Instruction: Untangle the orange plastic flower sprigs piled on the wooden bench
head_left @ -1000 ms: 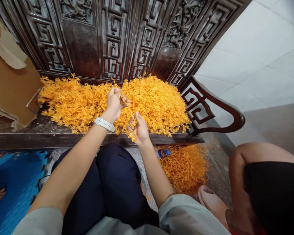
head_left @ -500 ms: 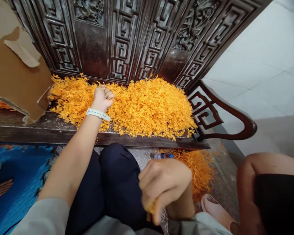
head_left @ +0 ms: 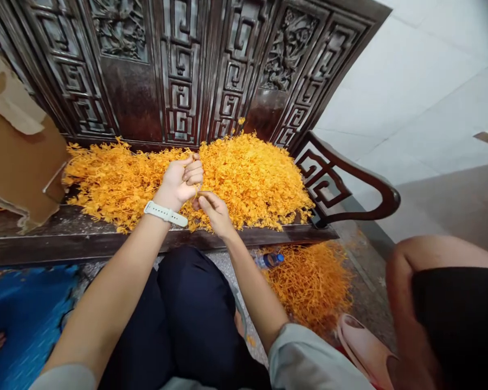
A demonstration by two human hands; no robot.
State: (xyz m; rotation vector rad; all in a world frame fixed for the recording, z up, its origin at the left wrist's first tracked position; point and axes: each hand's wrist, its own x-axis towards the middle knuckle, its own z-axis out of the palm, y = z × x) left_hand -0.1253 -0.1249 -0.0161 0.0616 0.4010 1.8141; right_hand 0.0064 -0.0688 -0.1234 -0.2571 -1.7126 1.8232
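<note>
A thick heap of orange plastic flower sprigs (head_left: 252,179) covers the dark wooden bench. Above its near side is my left hand (head_left: 185,176), fingers curled closed, with a pale watch (head_left: 165,213) on its wrist. My right hand (head_left: 215,212) is just below it, thumb and fingers pinched together. A thin bit of orange sprig shows between the two hands, and both appear to grip it. Most of that piece is hidden by my fingers.
A torn cardboard box (head_left: 20,141) stands on the bench at left. The carved backrest (head_left: 132,97) rises behind the heap, and a curved armrest (head_left: 361,179) closes the right end. Below lie a bottle (head_left: 270,260) and orange stems (head_left: 309,281). Another person's knee (head_left: 406,271) is at right.
My right hand has risen from over my lap to the heap, meeting my left hand. The left hand has turned palm inward. The view has shifted slightly.
</note>
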